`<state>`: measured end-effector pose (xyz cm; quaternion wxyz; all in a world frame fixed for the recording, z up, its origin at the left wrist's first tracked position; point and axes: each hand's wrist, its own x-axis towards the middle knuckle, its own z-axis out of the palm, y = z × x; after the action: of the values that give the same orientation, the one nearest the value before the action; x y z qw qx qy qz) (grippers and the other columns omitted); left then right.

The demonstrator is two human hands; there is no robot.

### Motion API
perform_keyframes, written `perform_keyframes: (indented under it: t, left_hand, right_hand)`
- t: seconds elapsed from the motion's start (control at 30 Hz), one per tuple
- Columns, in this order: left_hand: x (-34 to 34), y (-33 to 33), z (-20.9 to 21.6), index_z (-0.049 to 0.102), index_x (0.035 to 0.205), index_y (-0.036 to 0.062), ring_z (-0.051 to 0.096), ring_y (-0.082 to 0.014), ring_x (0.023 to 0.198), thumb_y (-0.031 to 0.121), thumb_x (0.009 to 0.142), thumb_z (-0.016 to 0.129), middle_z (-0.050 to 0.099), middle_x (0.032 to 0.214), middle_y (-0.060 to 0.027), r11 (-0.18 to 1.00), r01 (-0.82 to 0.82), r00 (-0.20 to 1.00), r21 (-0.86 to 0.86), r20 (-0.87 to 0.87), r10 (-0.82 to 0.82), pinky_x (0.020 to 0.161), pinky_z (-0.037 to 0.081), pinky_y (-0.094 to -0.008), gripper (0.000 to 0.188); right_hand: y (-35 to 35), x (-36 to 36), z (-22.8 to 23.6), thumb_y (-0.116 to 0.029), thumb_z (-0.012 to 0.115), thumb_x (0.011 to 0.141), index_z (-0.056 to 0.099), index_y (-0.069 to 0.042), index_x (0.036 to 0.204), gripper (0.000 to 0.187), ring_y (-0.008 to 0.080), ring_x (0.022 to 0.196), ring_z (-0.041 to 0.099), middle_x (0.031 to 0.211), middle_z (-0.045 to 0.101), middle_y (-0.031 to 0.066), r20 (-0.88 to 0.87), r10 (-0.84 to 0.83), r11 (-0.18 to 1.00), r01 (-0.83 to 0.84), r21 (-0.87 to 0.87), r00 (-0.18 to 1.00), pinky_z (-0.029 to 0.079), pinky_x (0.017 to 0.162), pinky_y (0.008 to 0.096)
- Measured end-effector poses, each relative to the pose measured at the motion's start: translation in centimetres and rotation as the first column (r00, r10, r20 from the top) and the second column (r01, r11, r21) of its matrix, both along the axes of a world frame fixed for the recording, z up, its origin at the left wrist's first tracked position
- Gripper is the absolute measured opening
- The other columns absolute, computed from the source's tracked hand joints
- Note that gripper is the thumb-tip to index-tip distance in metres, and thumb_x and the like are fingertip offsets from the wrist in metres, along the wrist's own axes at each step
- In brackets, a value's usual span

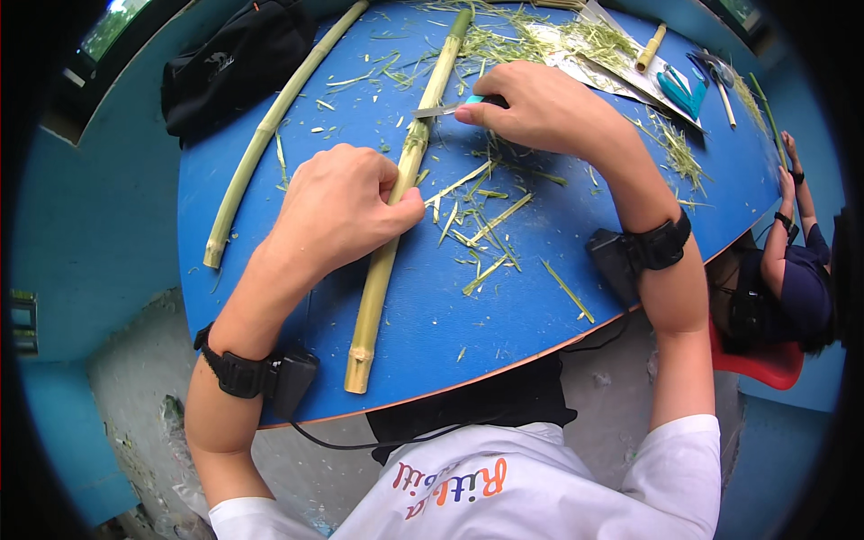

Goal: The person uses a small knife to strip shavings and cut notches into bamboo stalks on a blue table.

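Observation:
A bamboo pole (pixel 382 270), pale green-yellow with ringed joints, lies lengthwise on the blue table (pixel 297 333). My left hand (pixel 346 198) is closed around it near its middle, thumb along the near side. Farther up, my right hand (pixel 526 103) grips a knife by its teal and black handle. The knife's blade (pixel 438 111) rests across the pole just above a joint with shredded, scraped skin. Thin green and pale bamboo shavings (pixel 490 229) are scattered to the right of the pole.
A second bamboo pole (pixel 261 139) lies to the left, beside a black bag (pixel 238 67). Far right hold more shavings (pixel 594 40), a short bamboo piece (pixel 650 49) and a teal tool (pixel 681 90). Another person (pixel 796 270) sits at the right edge, holding a thin green stick (pixel 767 112).

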<state>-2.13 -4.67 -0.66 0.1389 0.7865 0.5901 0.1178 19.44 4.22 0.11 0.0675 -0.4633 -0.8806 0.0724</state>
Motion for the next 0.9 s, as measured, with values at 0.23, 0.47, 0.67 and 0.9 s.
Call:
perform_keyframes:
  t: [0.23, 0.47, 0.67, 0.9]
  left_hand:
    - [0.4, -0.2, -0.3, 0.051, 0.056, -0.0022, 0.047, -0.0289, 0.050, 0.027, 0.074, 0.066, 0.044, 0.052, -0.0153, 0.999, 0.049, 0.991, -0.008, 0.124, -0.048, 0.053, 0.040, -0.0398, 0.037]
    - [0.9, -0.5, -0.7, 0.057, 0.059, 0.0002, 0.060, -0.0347, 0.059, 0.025, 0.074, 0.067, 0.057, 0.056, -0.0173, 0.994, 0.088, 0.993, 0.059, 0.075, -0.092, 0.058, 0.049, -0.0406, 0.030]
    - [1.0, -0.5, -0.3, 0.057, 0.059, 0.0001, 0.060, -0.0345, 0.058, 0.024, 0.073, 0.067, 0.057, 0.056, -0.0172, 0.999, 0.048, 0.994, -0.024, 0.100, -0.046, 0.058, 0.049, -0.0406, 0.030]
    - [1.0, -0.4, -0.7, 0.058, 0.059, 0.0007, 0.060, -0.0346, 0.057, 0.023, 0.073, 0.067, 0.058, 0.057, -0.0171, 0.995, 0.089, 0.992, 0.051, 0.087, -0.093, 0.059, 0.050, -0.0402, 0.027]
  right_hand:
    - [-0.8, -0.5, 0.7, -0.045, 0.059, 0.091, 0.067, 0.005, 0.086, 0.051, 0.0416, 0.078, 0.061, 0.079, 0.063, 0.0239, 0.024, 0.079, 0.991, -0.076, -0.114, 0.997, 0.048, 0.072, 0.0465]
    - [3.3, 1.2, -0.9, -0.048, 0.055, 0.092, 0.066, 0.006, 0.087, 0.056, 0.0415, 0.074, 0.062, 0.077, 0.064, 0.0259, -0.054, -0.185, 0.982, 0.186, 0.021, 0.981, 0.046, 0.068, 0.0479]
    - [3.9, 1.7, -1.4, -0.051, 0.053, 0.093, 0.065, 0.006, 0.085, 0.059, 0.0414, 0.075, 0.061, 0.077, 0.063, 0.0262, -0.076, -0.112, 0.992, 0.116, 0.048, 0.991, 0.046, 0.069, 0.0482]
    - [5.7, 0.9, -2.5, -0.053, 0.052, 0.093, 0.069, 0.004, 0.089, 0.060, 0.0423, 0.085, 0.066, 0.083, 0.068, 0.0256, -0.069, -0.253, 0.957, 0.260, 0.129, 0.965, 0.051, 0.077, 0.0489]
